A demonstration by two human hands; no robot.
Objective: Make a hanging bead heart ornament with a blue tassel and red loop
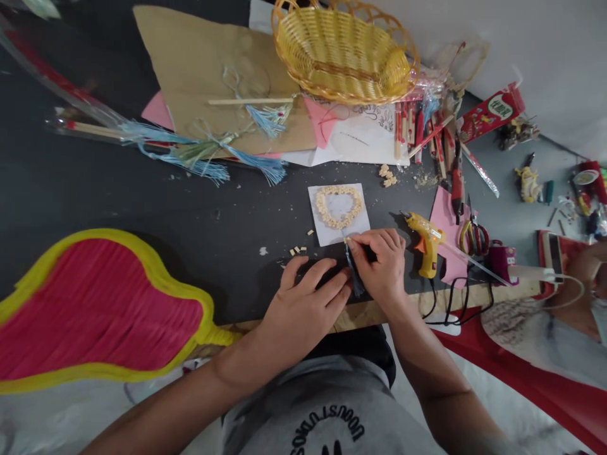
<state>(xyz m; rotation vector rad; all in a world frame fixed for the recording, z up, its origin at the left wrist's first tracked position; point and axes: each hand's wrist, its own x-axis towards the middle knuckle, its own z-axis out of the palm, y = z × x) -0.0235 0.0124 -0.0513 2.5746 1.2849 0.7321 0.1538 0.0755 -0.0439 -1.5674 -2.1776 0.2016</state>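
Observation:
A small white card lies on the dark table, with a heart-like ring of pale beaded pieces on it. At the card's lower edge my right hand pinches the top of a dark blue tassel. My left hand rests palm down on the table with fingers spread, its fingertips beside the tassel's strands. Several tiny pale pieces lie just beyond the left fingers, and a small pile of light bits sits to the upper right of the card.
A yellow glue gun, scissors and pink paper lie to the right. A yellow basket, brown paper and blue tassels are at the back. A red-and-yellow fan shape is at left; another person's arm is at right.

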